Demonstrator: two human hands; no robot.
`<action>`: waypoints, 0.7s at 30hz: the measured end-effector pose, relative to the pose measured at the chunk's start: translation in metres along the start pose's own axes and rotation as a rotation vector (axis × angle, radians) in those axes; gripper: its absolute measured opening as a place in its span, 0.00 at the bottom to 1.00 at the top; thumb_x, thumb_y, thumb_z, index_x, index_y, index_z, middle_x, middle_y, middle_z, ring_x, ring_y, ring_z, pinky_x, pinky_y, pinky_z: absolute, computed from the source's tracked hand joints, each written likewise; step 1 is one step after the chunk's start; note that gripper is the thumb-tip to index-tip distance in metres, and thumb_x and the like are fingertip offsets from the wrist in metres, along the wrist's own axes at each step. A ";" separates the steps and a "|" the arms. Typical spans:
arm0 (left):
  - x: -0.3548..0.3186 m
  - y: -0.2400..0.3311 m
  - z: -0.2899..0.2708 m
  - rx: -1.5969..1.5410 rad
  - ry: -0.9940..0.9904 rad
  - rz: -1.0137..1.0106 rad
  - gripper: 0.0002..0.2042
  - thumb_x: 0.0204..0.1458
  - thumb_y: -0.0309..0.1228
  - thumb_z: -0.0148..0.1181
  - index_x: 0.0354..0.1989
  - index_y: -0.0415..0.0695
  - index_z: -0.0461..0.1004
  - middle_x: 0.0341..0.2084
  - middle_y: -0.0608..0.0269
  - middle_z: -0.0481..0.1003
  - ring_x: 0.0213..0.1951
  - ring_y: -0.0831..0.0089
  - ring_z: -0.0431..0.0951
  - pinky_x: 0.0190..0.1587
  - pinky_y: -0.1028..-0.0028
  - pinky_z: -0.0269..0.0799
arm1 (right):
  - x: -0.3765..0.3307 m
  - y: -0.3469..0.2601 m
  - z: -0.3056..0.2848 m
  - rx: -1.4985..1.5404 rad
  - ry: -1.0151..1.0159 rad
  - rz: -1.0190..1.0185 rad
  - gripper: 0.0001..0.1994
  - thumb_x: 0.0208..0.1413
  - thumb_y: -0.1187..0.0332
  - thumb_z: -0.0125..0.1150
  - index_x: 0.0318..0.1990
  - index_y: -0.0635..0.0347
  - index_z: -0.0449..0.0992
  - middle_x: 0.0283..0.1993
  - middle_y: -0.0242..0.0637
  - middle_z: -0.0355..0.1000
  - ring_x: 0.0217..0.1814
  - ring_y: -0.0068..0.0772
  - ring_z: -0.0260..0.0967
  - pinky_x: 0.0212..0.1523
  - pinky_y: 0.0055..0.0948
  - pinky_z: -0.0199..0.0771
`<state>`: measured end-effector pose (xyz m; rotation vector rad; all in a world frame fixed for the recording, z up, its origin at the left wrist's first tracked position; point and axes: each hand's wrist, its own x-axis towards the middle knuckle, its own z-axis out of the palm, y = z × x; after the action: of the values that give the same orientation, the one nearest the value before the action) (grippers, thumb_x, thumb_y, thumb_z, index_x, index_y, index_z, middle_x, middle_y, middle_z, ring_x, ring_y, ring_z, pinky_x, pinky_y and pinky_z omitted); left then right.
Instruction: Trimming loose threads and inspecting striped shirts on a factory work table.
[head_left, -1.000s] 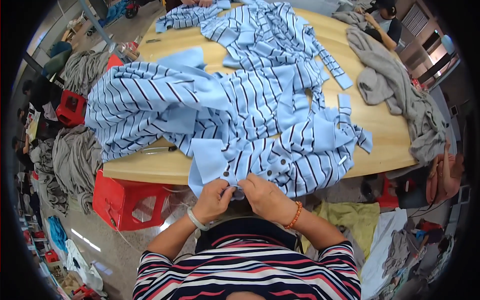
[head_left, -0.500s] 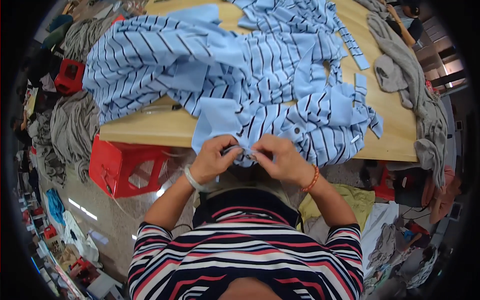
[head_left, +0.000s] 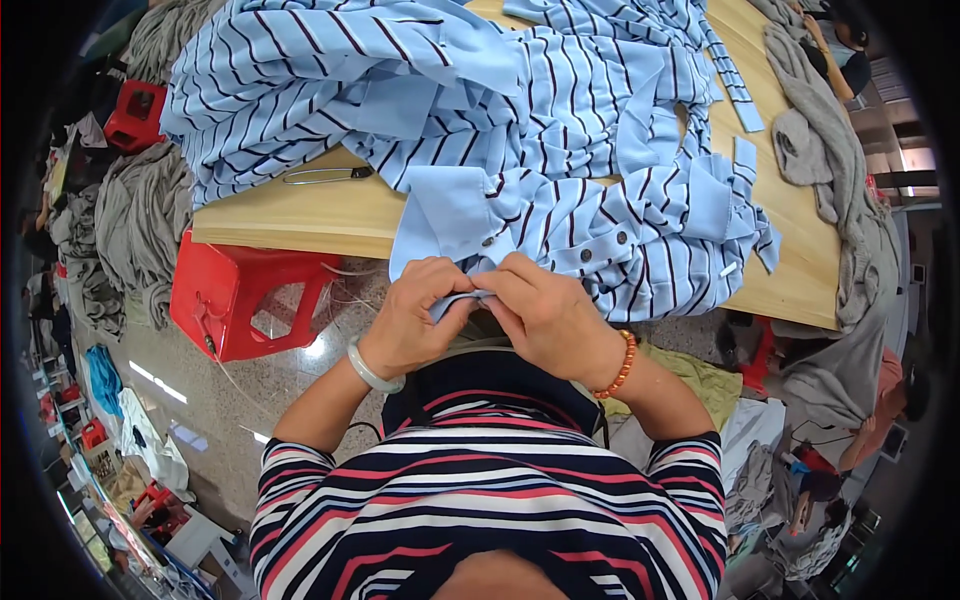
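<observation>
A light blue shirt with dark stripes [head_left: 655, 275] lies bunched at the table's near edge, its front strip hanging toward me. Dark buttons [head_left: 586, 255] show along that strip, one of them close above my fingers. My left hand [head_left: 415, 315] pinches the shirt's edge between thumb and fingers. Right beside it, my right hand [head_left: 550, 315] grips the same edge, thumb below and fingers above. The hands nearly touch, and what lies between the fingertips is mostly hidden. A plain pale blue panel [head_left: 440, 215] of the shirt spreads above my left hand.
More striped blue garments [head_left: 320, 70] are heaped across the wooden table [head_left: 290, 225]. A thin metal tool with a dark end [head_left: 330, 177] rests near its left edge. Grey knitwear [head_left: 835, 170] drapes along the right side. A red stool [head_left: 235, 300] stands at the left below the tabletop.
My hands have come closer together, with my right hand turned over the fabric edge. A button that showed between the fingertips is no longer seen there. The garments sit slightly higher in view.
</observation>
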<state>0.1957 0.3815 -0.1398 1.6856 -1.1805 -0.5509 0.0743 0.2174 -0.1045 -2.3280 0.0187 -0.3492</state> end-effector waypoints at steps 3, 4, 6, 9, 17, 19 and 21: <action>-0.004 0.002 0.005 0.026 0.010 0.009 0.07 0.44 0.20 0.60 0.33 0.39 0.74 0.28 0.56 0.73 0.31 0.59 0.73 0.37 0.71 0.67 | -0.005 -0.001 0.001 -0.023 -0.067 -0.012 0.09 0.47 0.79 0.63 0.37 0.62 0.74 0.34 0.38 0.69 0.26 0.41 0.70 0.25 0.34 0.70; -0.006 0.001 0.008 -0.024 0.013 -0.022 0.07 0.43 0.20 0.60 0.33 0.39 0.74 0.27 0.56 0.73 0.31 0.59 0.73 0.37 0.71 0.67 | -0.008 -0.002 0.000 -0.035 -0.056 -0.038 0.08 0.47 0.79 0.62 0.36 0.62 0.74 0.34 0.38 0.69 0.26 0.40 0.70 0.25 0.33 0.70; -0.009 -0.002 0.013 0.014 0.012 -0.020 0.08 0.43 0.21 0.61 0.33 0.40 0.74 0.26 0.56 0.72 0.31 0.57 0.72 0.35 0.69 0.67 | -0.011 -0.004 0.001 -0.060 -0.043 -0.136 0.08 0.46 0.81 0.62 0.36 0.64 0.74 0.34 0.38 0.69 0.28 0.38 0.71 0.26 0.32 0.71; -0.008 -0.004 0.014 0.098 -0.007 0.006 0.09 0.42 0.21 0.61 0.34 0.41 0.73 0.25 0.56 0.71 0.31 0.57 0.72 0.33 0.68 0.68 | -0.016 0.000 0.002 -0.108 -0.055 -0.250 0.08 0.46 0.81 0.61 0.36 0.65 0.73 0.34 0.39 0.69 0.29 0.38 0.72 0.27 0.31 0.72; 0.013 -0.026 0.021 -1.558 -0.101 -0.768 0.13 0.59 0.34 0.55 0.46 0.37 0.72 0.34 0.62 0.76 0.38 0.72 0.75 0.48 0.74 0.69 | -0.012 0.003 -0.005 0.051 -0.112 -0.121 0.10 0.46 0.82 0.59 0.38 0.64 0.72 0.36 0.40 0.68 0.32 0.42 0.71 0.31 0.32 0.74; 0.014 -0.026 0.026 -1.628 0.050 -0.780 0.15 0.61 0.38 0.53 0.46 0.38 0.70 0.31 0.62 0.76 0.32 0.73 0.74 0.41 0.76 0.70 | -0.012 0.001 -0.005 0.064 -0.170 -0.129 0.09 0.46 0.82 0.58 0.37 0.64 0.72 0.36 0.39 0.68 0.32 0.42 0.71 0.31 0.32 0.74; 0.020 -0.035 0.019 -1.403 -0.063 -0.613 0.12 0.61 0.36 0.53 0.43 0.38 0.70 0.25 0.64 0.75 0.25 0.75 0.72 0.31 0.79 0.69 | -0.012 0.001 -0.006 0.055 -0.147 -0.131 0.09 0.46 0.81 0.59 0.37 0.63 0.72 0.35 0.39 0.68 0.31 0.41 0.71 0.30 0.33 0.73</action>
<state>0.2049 0.3569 -0.1761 0.7083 -0.0612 -1.3850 0.0612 0.2140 -0.1048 -2.3003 -0.2138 -0.2398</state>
